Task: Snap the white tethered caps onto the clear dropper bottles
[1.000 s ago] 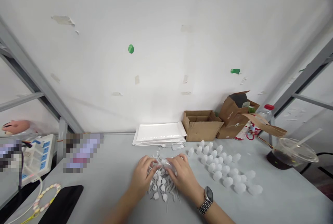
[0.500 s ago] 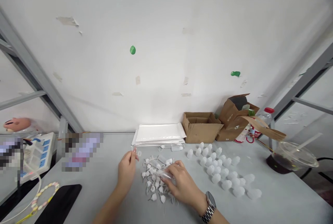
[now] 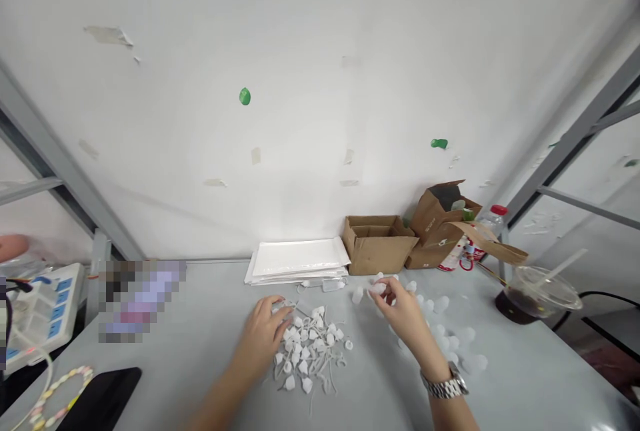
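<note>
Several small white caps with thin cords (image 3: 305, 351) lie in a loose pile at the middle of the grey table. At the pile's upper left is my left hand (image 3: 260, 334), its thumb and fingers closed round a small clear plastic piece (image 3: 286, 305), partly hidden by the fingers. Frosted white rounded pieces (image 3: 441, 304) are spread out on the right. My right hand (image 3: 405, 314) is over their left part, pinching one frosted piece (image 3: 377, 289) between thumb and fingertips.
White flat packets (image 3: 300, 259) are stacked by the wall, with a cardboard box (image 3: 383, 254) and a brown paper bag (image 3: 435, 234) beside them. A lidded drink cup (image 3: 530, 297) stands at the right. At left are a black phone (image 3: 103, 401), a beaded ring and a power strip (image 3: 65, 304).
My right hand has moved off the cap pile to the right and taken hold of a frosted piece. My left hand has come closer to the pile. The view has shifted slightly.
</note>
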`<state>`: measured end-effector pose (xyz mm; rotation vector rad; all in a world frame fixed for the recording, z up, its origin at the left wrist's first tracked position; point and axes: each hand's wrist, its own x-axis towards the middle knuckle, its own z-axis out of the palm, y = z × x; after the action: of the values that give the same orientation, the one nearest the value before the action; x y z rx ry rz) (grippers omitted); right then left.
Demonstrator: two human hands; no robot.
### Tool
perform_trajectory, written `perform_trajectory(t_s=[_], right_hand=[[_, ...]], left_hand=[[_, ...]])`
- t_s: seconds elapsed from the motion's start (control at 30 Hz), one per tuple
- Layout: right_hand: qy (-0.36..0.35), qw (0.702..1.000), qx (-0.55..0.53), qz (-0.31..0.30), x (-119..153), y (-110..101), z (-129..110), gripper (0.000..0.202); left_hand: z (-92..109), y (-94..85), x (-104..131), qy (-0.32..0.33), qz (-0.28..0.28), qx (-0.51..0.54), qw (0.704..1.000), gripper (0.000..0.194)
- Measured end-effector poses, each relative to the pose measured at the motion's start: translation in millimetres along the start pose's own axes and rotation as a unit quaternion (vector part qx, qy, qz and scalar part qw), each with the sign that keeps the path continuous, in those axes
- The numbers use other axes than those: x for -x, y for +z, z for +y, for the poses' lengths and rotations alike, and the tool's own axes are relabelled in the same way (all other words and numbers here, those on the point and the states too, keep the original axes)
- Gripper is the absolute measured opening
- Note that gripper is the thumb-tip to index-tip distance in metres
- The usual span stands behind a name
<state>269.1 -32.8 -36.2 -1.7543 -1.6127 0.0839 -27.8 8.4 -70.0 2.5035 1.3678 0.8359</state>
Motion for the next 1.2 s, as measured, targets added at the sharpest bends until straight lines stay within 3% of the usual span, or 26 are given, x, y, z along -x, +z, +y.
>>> perform_trajectory(t_s=[0.2, 0.5, 0.77, 0.93, 1.07, 1.2], right_hand=[[-0.063, 0.972, 0.226, 0.016, 10, 3, 6, 0.009], [-0.106, 0.961, 0.255, 0.015, 12, 20, 9, 0.009], [-0.118, 0.963, 0.24, 0.032, 12, 18, 8, 0.015], [-0.13, 0.972, 0.183, 0.065, 10, 9, -11, 0.027], [-0.157, 0.985, 0.071, -0.017, 5, 12, -40, 0.019], [-0.186, 0.979, 0.006, -0.089, 5, 32, -65, 0.008]], left_hand=[[-7, 5.2, 0, 0.0, -0.019, 0.003, 1.0, 0.025], [-9, 9.3, 0, -0.041, -0.045, -0.013, 0.998, 0.03], [-6, 15.2, -1, -0.023, -0.029, -0.008, 0.999, 0.022], [-1, 10.0, -2, -0.03, -0.016, 0.024, 0.999, 0.017], [1, 5.8, -1, -0.059, -0.016, 0.044, 0.997, 0.019], [0, 4.7, 0, -0.064, -0.01, 0.086, 0.994, 0.027]])
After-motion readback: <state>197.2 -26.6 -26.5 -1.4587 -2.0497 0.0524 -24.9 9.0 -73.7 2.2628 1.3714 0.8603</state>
